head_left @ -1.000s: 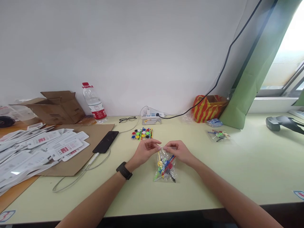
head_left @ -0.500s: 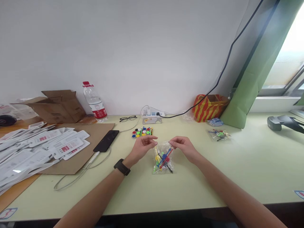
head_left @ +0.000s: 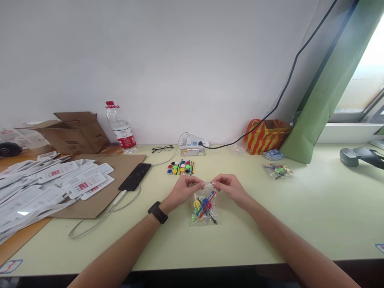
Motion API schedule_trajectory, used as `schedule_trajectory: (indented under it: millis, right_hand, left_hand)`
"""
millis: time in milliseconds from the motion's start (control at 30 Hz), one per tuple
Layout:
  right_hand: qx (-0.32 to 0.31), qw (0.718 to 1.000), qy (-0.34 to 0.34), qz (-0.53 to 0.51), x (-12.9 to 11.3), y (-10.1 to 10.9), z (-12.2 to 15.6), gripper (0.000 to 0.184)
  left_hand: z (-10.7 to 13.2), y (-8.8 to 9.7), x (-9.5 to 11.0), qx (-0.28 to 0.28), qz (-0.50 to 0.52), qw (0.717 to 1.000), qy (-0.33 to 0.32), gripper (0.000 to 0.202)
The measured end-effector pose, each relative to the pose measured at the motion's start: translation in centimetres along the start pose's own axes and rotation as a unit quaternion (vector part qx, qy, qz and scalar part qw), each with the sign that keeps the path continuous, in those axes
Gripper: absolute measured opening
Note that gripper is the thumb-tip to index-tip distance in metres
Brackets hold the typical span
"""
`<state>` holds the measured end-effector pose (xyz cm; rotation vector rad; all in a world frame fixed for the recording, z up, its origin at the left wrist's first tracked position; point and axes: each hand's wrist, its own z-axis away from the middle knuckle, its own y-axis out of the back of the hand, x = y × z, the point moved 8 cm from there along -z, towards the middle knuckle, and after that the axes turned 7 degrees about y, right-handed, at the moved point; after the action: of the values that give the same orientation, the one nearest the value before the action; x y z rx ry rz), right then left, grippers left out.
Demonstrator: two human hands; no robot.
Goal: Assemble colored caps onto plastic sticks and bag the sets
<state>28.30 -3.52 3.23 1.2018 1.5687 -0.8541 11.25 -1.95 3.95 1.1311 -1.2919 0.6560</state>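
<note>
The clear bag (head_left: 207,189), pinched at its top, contains multicoloured pieces (head_left: 206,203).

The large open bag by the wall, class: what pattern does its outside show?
The bag has red and yellow stripes, seen best in the head view.

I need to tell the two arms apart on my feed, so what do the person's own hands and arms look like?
The left hand and the right hand both look bare, with no gloves. A black wristwatch with a wide strap circles the left wrist; the right wrist has nothing on it. No sleeves show on either forearm.
</note>
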Motion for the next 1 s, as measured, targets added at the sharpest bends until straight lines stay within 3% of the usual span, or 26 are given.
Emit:
schedule_trajectory:
  millis: [267, 533, 700, 1000]
  right_hand:
    - [-0.032, 0.999, -0.008, 0.021, 0.1, -0.9, 0.0, 0.034]
    - [-0.004, 0.999, -0.007, 0.044, 0.1, 0.9, 0.0, 0.034]
    - [-0.024, 0.999, 0.0, 0.036, 0.0, 0.8, 0.1, 0.034]
    - [-0.001, 1.0, 0.008, 0.026, -0.2, 1.5, -0.2, 0.035]
  left_hand:
    - [0.4, -1.0, 0.0, -0.041, 0.027, 0.999, 0.017, 0.027]
    - [-0.2, 1.1, -0.6, -0.009, 0.042, 0.999, 0.029, 0.024]
    - [-0.3, 1.2, -0.7, -0.018, 0.053, 0.998, 0.023, 0.024]
    - [-0.4, 1.3, -0.5, -0.043, 0.085, 0.995, 0.029, 0.026]
